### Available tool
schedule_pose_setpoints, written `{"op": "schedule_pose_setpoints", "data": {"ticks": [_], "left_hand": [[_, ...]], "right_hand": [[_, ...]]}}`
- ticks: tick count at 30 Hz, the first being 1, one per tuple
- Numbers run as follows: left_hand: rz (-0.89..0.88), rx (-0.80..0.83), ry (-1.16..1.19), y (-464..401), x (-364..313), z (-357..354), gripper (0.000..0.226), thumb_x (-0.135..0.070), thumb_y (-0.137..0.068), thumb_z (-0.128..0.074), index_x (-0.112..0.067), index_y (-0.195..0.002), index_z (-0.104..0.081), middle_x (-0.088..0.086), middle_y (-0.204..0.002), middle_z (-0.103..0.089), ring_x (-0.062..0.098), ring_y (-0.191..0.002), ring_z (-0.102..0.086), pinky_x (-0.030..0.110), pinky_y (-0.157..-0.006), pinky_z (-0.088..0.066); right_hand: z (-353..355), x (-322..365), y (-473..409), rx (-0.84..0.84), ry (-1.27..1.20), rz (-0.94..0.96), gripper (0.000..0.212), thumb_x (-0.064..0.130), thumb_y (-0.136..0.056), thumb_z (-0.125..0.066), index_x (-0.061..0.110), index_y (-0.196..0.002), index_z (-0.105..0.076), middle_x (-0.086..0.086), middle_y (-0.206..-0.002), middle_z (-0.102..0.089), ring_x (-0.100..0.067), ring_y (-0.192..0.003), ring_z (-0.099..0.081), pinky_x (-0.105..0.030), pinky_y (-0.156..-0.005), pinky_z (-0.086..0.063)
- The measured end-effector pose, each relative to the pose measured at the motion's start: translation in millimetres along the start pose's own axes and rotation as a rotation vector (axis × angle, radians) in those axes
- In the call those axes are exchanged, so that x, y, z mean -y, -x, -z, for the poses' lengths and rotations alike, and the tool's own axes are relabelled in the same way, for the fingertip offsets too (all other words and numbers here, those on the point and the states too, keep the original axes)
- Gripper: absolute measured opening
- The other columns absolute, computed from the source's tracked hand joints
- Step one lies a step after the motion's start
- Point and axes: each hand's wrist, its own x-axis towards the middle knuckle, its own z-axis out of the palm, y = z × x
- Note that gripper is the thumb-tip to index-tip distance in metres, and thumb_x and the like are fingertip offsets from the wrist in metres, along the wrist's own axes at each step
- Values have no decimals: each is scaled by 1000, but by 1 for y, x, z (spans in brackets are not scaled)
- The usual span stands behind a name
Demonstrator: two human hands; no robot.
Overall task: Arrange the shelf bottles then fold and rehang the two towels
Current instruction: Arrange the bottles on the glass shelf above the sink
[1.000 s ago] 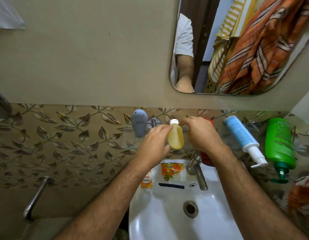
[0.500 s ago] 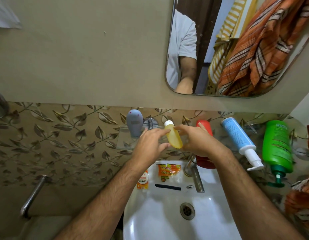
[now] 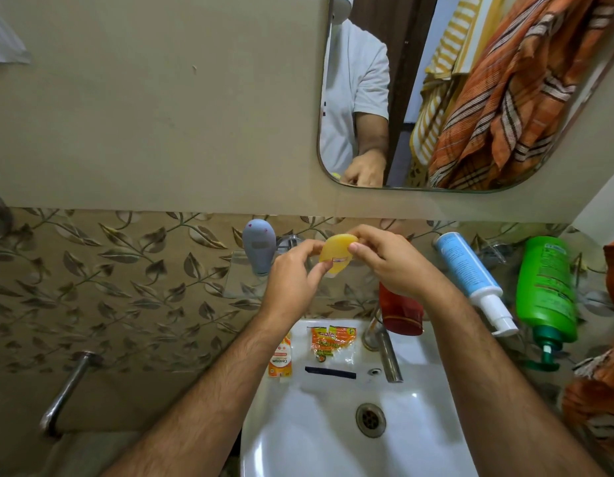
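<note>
Above the white sink [image 3: 333, 425], both hands pinch a yellow bottle [image 3: 335, 253].

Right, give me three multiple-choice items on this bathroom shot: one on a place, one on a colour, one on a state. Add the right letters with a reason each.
1. Where does the black comb lie?
A. on the glass shelf
B. on the sink rim behind the drain
C. on the floor

2. What colour is the pump bottle at far right?
A. green
B. red
C. white

3. How is the yellow bottle held?
A. by the left hand alone
B. standing free on the shelf
C. by both hands

Answers: 1 B, it rests on white porcelain by the tap. 2 A, its body is bright green. 3 C, the left hand and right hand both pinch it.
</note>
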Motion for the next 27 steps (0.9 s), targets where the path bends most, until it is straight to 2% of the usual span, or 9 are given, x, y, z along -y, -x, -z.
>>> {"op": "schedule_pose_setpoints", "data": {"ticks": [3,7,12,18,21,24,27], "left_hand": [[89,-6,103,-3,3,-2,23,-18,-92,-66,-19,-116,-66,-10,-101,-70,4,-98,-64,27,-88,-54],[140,-39,138,-5,5,-4,23,-21,-93,-65,-21,-116,-66,-17,-95,-65,-1,-94,-62,21,-84,-51],[181,-45,139,-7,3,-6,28,-24,-97,-61,-19,-124,-64,-13,-101,-64,5,-98,-61,19,-81,-48],[169,-88,117,-3,4,-9,30,-22,-97,-60,-19,-127,-63,-14,-102,-64,-5,-91,-57,8,-74,-41],[163,-90,94,-1,5,-10,33,-19,-97,-60,-17,-129,-62,-10,-108,-66,2,-97,-58,7,-75,-40],[163,-88,75,3,5,-11,38,-16,-95,-62,-17,-133,-59,-11,-108,-65,1,-99,-58,3,-76,-39],[152,-92,70,6,7,-12,46,-15,-94,-64,-17,-138,-54,-4,-123,-67,0,-105,-57,11,-87,-44]], "right_hand": [[-7,0,-4,-58,17,-2,20,28,-101,-52,18,-113,-63,9,-84,-63,-15,-87,-62,-42,-80,-53],[-18,-1,-12,-79,56,-31,19,25,-97,-60,14,-111,-65,-2,-99,-70,-20,-92,-63,-39,-81,-52],[-26,-3,-20,-121,53,-70,20,27,-96,-61,12,-107,-66,-3,-96,-70,-19,-88,-64,-37,-77,-52],[-31,-4,-19,-143,0,-74,20,23,-97,-61,11,-112,-68,-4,-98,-73,-19,-90,-68,-40,-85,-55],[-31,-4,-19,-140,-8,-65,21,23,-97,-60,12,-113,-67,-4,-101,-72,-19,-91,-68,-41,-86,-55],[-31,-4,-19,-128,7,-64,21,21,-98,-59,12,-114,-67,-5,-102,-72,-19,-93,-67,-38,-86,-54],[-31,-5,-19,-122,20,-61,21,17,-98,-58,13,-117,-66,-4,-102,-72,-19,-94,-67,-38,-87,-54]]}}
